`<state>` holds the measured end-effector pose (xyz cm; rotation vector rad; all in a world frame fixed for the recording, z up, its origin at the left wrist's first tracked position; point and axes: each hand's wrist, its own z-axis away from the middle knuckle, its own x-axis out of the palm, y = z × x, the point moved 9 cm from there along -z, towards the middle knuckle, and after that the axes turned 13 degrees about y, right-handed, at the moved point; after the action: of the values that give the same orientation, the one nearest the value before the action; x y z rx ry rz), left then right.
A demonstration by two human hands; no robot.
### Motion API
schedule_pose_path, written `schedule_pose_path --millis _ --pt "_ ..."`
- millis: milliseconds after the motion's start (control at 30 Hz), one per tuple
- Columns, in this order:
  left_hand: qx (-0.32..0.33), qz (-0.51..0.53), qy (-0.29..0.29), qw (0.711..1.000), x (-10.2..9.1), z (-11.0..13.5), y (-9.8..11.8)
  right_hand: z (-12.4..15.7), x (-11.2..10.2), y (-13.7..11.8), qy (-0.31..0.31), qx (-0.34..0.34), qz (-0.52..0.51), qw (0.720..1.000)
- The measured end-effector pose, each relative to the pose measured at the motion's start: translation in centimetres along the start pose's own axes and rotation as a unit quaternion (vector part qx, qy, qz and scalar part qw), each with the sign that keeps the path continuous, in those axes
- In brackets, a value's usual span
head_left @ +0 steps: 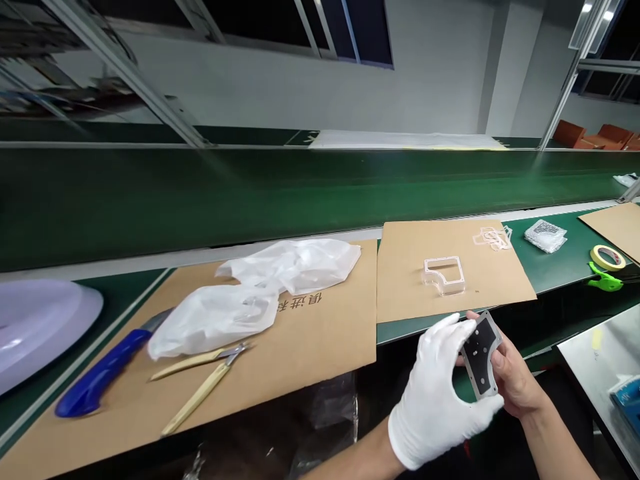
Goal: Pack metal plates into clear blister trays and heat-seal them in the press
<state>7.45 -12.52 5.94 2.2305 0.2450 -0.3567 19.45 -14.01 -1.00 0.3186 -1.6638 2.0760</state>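
My left hand, in a white glove, and my bare right hand together hold a small flat grey plate with dark patches and small holes. Both grip it at its edges, in front of the bench's near edge. Just beyond it, on a sheet of brown cardboard, lies a clear plastic frame, and farther back a small pile of clear frames.
A larger cardboard sheet at left carries white plastic bags, cream-handled nippers and a blue-handled knife. A green conveyor belt runs behind. At right sit a tape roll, a green tool and a bagged part.
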Motion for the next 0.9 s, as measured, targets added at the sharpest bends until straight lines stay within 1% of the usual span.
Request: schedule_pose_path --millis 67,167,267,400,500,567,600,667,700,767,833,900 --pt "0.027 0.008 -0.03 0.999 0.0 0.7 0.8 1.1 -0.1 -0.2 -0.004 -0.004 -0.023 1.0" --pt "0.095 0.008 -0.079 0.992 -0.5 1.4 1.8 2.8 -0.8 -0.4 0.003 -0.009 -0.049 0.999" --pt "0.139 -0.007 -0.096 0.986 -1.4 1.9 2.3 4.7 -1.2 -0.3 -0.009 0.001 -0.05 0.999" --pt "0.211 0.034 -0.125 0.969 -1.5 3.1 4.5 7.0 -0.1 0.8 -0.048 0.033 -0.01 0.998" --pt "0.228 0.079 -0.115 0.964 -1.6 3.5 5.9 8.2 0.9 1.5 -0.056 0.051 0.015 0.997" --pt "0.212 0.099 -0.102 0.967 -1.9 3.5 6.1 8.6 1.0 2.0 -0.04 0.065 0.022 0.997" --pt "0.195 0.098 -0.094 0.971 -2.1 3.4 5.8 8.6 0.9 2.3 -0.029 0.07 0.026 0.997" --pt "0.142 0.067 -0.064 0.985 -2.6 3.0 4.4 8.4 0.4 2.7 -0.001 0.069 0.033 0.997" --pt "0.107 0.043 -0.048 0.992 -3.0 2.8 3.3 8.2 0.1 2.7 0.014 0.058 0.038 0.997" --pt "0.028 -0.002 -0.024 0.999 -3.6 2.6 1.0 7.8 -0.5 2.4 0.04 0.012 0.055 0.998" --pt "-0.054 -0.019 -0.019 0.998 -4.0 2.7 -1.2 7.4 -0.7 1.8 0.054 -0.04 0.07 0.995" --pt "-0.121 -0.012 -0.025 0.992 -3.9 3.1 -2.8 7.1 -0.3 1.3 0.048 -0.078 0.08 0.993"
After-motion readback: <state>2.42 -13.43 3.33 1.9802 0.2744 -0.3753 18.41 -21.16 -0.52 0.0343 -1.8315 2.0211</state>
